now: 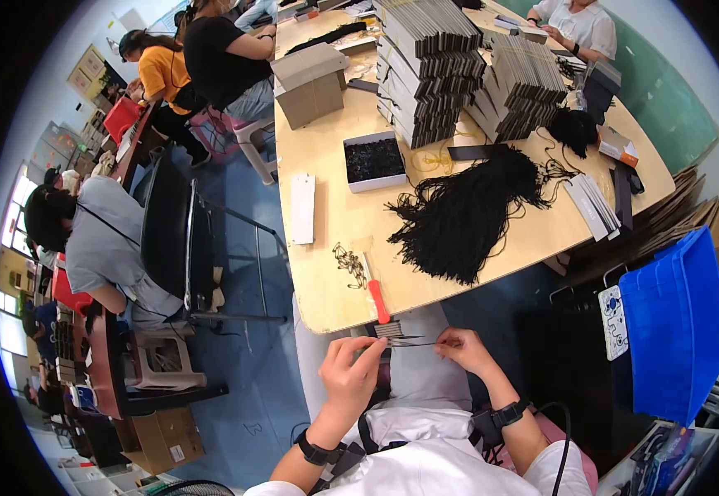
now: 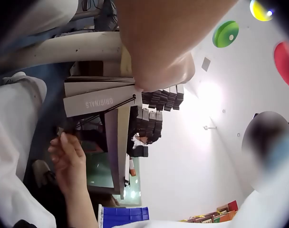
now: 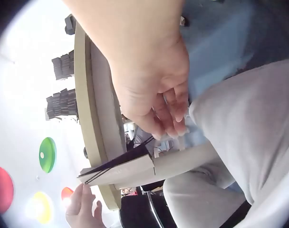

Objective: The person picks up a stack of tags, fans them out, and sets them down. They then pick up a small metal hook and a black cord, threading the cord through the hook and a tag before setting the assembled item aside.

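My left hand (image 1: 351,372) grips a few flat grey hang tags (image 2: 101,102) at one end, just off the table's near edge. The front tag reads "ORIGINALS" in the left wrist view and has a hole near my fingers. A thin black cord (image 3: 120,162) runs from that hole along the tags. At the cord's other end, my right hand (image 1: 467,351) pinches it between thumb and fingers, holding it taut. Right above the tags lies a tool with a red handle (image 1: 378,302), and beside it a small pile of brass-coloured pins (image 1: 348,264).
A big bundle of black cords (image 1: 471,215) spreads over the table (image 1: 334,310). Behind it rise tall stacks of tags (image 1: 425,74). An open box of small black pieces (image 1: 375,161) and a grey box (image 1: 310,87) stand left. A blue bin (image 1: 673,322) is at right.
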A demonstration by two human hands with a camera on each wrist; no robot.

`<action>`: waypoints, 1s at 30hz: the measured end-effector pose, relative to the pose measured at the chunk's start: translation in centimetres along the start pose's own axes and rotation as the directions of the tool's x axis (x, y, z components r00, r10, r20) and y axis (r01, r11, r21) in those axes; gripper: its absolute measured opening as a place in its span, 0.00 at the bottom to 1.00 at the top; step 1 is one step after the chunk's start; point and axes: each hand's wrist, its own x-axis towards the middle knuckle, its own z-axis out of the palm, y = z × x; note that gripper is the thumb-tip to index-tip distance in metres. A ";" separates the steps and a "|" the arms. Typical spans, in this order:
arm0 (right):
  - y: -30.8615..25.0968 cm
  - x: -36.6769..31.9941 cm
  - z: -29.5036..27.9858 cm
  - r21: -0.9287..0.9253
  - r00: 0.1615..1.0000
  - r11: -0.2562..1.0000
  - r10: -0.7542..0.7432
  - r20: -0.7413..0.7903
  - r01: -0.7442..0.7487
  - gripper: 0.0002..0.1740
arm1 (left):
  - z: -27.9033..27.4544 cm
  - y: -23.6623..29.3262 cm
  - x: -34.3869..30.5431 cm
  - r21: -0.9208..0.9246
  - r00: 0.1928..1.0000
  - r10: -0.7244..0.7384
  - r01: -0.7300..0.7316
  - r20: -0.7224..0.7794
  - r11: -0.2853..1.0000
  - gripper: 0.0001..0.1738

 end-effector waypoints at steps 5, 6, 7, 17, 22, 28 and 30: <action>0.3 0.0 0.2 -0.042 0.999 0.999 -0.012 0.031 0.014 0.07 | -0.1 0.6 0.5 -0.224 0.949 -0.281 0.307 0.143 0.925 0.12; 0.4 0.0 0.2 -0.043 0.999 0.999 -0.013 0.032 0.015 0.07 | -0.2 0.6 0.4 -0.224 0.949 -0.282 0.307 0.141 0.925 0.12; 0.7 0.0 0.1 -0.065 0.999 0.998 -0.003 0.050 0.006 0.07 | -0.3 0.5 0.3 -0.225 0.959 -0.229 0.264 0.170 0.938 0.12; 0.1 -1.5 -0.1 0.054 0.985 0.991 0.111 0.129 -0.119 0.05 | -0.2 -0.3 -0.3 -0.240 0.984 -0.045 0.086 0.172 0.967 0.13; -0.1 -1.5 0.1 0.070 0.985 0.991 0.100 0.142 -0.110 0.05 | 0.2 -0.3 -1.4 -0.248 0.956 -0.057 0.131 0.287 0.960 0.10; 0.1 -1.8 0.2 0.058 0.985 0.992 0.099 0.142 -0.108 0.05 | 0.5 0.2 -1.9 -0.368 0.897 -0.273 0.398 0.347 0.840 0.07; 0.0 -1.7 0.2 0.061 0.985 0.992 0.099 0.141 -0.109 0.05 | 0.6 0.1 -1.9 -0.390 0.894 -0.275 0.408 0.354 0.825 0.08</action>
